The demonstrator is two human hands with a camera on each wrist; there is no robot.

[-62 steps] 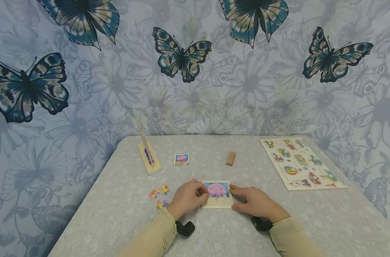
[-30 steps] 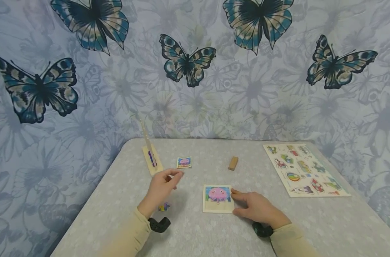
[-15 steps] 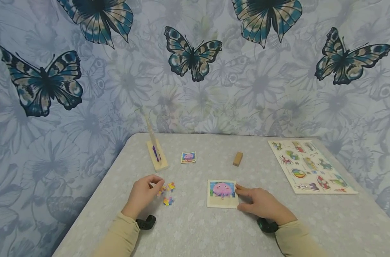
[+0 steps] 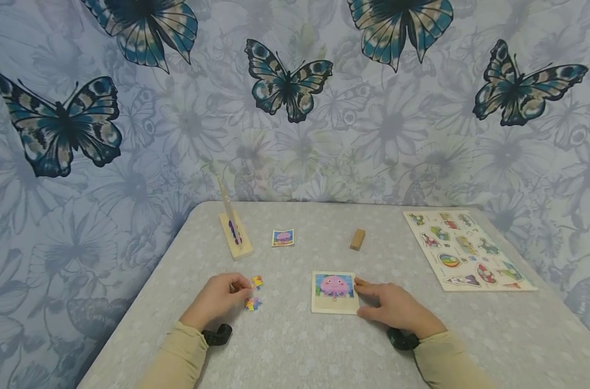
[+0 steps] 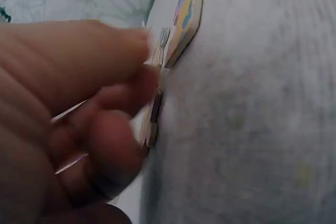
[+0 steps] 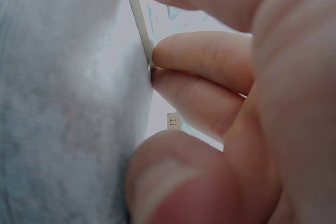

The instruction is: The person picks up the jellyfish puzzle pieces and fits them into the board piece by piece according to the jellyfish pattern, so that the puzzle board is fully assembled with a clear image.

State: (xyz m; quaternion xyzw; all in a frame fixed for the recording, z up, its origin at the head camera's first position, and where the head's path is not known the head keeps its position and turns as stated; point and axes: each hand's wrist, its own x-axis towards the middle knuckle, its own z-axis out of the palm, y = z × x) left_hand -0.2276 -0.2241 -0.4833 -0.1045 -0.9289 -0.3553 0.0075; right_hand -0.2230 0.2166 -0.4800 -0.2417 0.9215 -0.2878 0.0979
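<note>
Head; left hand point(image 4: 218, 297) moved from board point(image 4: 324, 306) to puzzle pieces point(image 4: 253, 304); grip unclear; right hand point(image 4: 397, 305) uncurled against board

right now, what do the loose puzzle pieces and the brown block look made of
Loose puzzle pieces: probably wood or fibreboard, printed face over tan cut edges, gloss unclear. Brown block: likely wood, matte-looking; plain tan sides, no visible shine.

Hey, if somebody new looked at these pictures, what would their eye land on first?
Probably the large teal-and-black butterflies spread across the flowery wall behind the table. Next might come the small board with a pink sea creature, lying between the left hand and the right hand, which touches its edge. The big picture board at the table's right side also stands out.
</note>
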